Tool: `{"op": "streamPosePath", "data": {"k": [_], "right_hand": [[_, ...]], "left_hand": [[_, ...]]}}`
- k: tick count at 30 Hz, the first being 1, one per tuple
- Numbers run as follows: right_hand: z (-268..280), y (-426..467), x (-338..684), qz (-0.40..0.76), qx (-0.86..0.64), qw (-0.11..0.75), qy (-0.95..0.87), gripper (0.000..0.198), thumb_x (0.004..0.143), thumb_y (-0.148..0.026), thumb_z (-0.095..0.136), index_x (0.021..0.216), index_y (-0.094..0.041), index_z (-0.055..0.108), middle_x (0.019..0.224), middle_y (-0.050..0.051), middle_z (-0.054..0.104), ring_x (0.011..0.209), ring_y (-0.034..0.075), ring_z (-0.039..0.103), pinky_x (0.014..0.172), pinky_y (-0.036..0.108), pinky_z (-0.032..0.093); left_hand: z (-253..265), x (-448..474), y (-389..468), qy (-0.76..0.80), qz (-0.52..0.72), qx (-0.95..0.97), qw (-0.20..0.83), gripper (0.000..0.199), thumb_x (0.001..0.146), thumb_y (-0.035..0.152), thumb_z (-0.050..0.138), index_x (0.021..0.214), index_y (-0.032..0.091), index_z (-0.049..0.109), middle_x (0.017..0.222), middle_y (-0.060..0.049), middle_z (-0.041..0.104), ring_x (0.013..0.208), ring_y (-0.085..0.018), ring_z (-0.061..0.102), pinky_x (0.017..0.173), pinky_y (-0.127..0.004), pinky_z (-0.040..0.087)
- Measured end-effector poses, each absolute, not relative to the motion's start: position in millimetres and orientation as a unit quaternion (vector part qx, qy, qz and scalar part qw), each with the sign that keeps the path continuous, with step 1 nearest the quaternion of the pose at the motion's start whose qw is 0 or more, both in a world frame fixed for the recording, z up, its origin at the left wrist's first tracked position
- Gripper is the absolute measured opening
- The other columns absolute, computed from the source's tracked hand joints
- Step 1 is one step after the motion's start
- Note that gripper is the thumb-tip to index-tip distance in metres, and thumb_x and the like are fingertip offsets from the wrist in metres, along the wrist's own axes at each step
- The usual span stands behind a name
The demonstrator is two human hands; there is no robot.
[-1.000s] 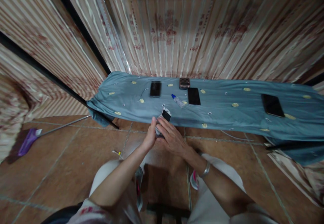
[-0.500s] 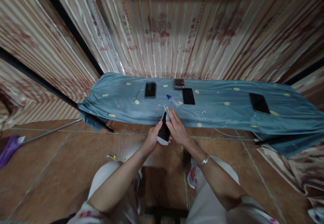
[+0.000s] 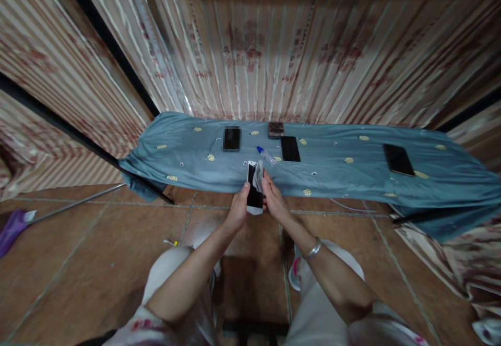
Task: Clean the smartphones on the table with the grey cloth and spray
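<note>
White phone (image 3: 255, 198) btwn L hand (image 3: 238, 205), snug on edge, & R hand (image 3: 275, 200), tight on cloth (image 3: 259, 175)

"What lies around your bottle (image 3: 269, 157)?"
"On the same draped table (image 3: 329, 179): left of it, a flat device (image 3: 231, 139); behind, a small box (image 3: 276, 130); just right, a phone (image 3: 290, 149); far right, a tablet (image 3: 398, 159)."
"And in front?"
"My left hand (image 3: 237, 207) and right hand (image 3: 275, 198), a handset (image 3: 255, 198) between them. Behind everything, the curtain (image 3: 250, 59)."
</note>
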State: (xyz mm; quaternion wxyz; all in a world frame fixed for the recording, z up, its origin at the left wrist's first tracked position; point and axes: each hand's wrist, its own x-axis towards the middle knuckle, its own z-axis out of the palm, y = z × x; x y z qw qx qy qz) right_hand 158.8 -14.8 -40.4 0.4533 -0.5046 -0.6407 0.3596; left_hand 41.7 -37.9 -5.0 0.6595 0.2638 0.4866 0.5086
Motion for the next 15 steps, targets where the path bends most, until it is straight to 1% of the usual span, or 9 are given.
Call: {"op": "streamPosePath", "data": {"k": [3, 6, 10, 12, 15], "right_hand": [[-39.2, -18.5, 154.0, 0.352, -0.517, 0.437, -0.646, 0.066, 0.099, -0.058, 0.022, 0.150, -0.020, 0.035, 0.146, 0.010, 0.050, 0.131, 0.025, 0.052, 0.107, 0.046, 0.046], [-40.4, -22.5, 150.4, 0.339, -0.518, 0.420, -0.663, 0.067, 0.098, -0.059, 0.024, 0.149, -0.017, 0.038, 0.151, 0.011, 0.043, 0.140, 0.025, 0.041, 0.114, 0.047, 0.037], [-44.3, -32.0, 143.6, 0.296, -0.504, 0.399, -0.706, 0.066, 0.098, -0.056, 0.029, 0.151, -0.016, 0.034, 0.155, 0.012, 0.037, 0.146, 0.024, 0.029, 0.120, 0.047, 0.026], [-45.1, -40.0, 138.4, 0.274, -0.496, 0.379, -0.732, 0.065, 0.099, -0.053, 0.030, 0.152, -0.015, 0.030, 0.157, 0.014, 0.033, 0.148, 0.025, 0.023, 0.121, 0.048, 0.023], [-43.4, -54.2, 130.5, 0.226, -0.495, 0.361, -0.757, 0.065, 0.098, -0.051, 0.033, 0.153, -0.016, 0.026, 0.162, 0.014, 0.018, 0.151, 0.028, 0.011, 0.120, 0.053, 0.022]], "left_hand": [[-6.6, 37.9, -35.5, 0.507, 0.530, 0.262, 0.627, 0.034, 0.086, 0.045, 0.058, 0.088, 0.014, 0.074, 0.087, -0.008, 0.077, 0.101, -0.029, 0.070, 0.089, -0.038, 0.055], [-9.7, 32.5, -33.1, 0.508, 0.535, 0.278, 0.615, 0.039, 0.086, 0.049, 0.057, 0.090, 0.014, 0.075, 0.094, -0.010, 0.077, 0.110, -0.030, 0.066, 0.098, -0.040, 0.050], [-19.1, 23.0, -28.0, 0.482, 0.554, 0.313, 0.603, 0.048, 0.083, 0.056, 0.058, 0.102, 0.015, 0.074, 0.109, -0.010, 0.075, 0.119, -0.029, 0.061, 0.106, -0.040, 0.043], [-23.0, 17.4, -25.1, 0.474, 0.565, 0.324, 0.593, 0.051, 0.082, 0.058, 0.057, 0.106, 0.015, 0.073, 0.114, -0.010, 0.073, 0.122, -0.028, 0.059, 0.107, -0.040, 0.041], [-24.6, 10.4, -22.6, 0.477, 0.562, 0.322, 0.594, 0.053, 0.082, 0.060, 0.056, 0.103, 0.014, 0.073, 0.112, -0.010, 0.073, 0.119, -0.028, 0.061, 0.105, -0.040, 0.043]]}}
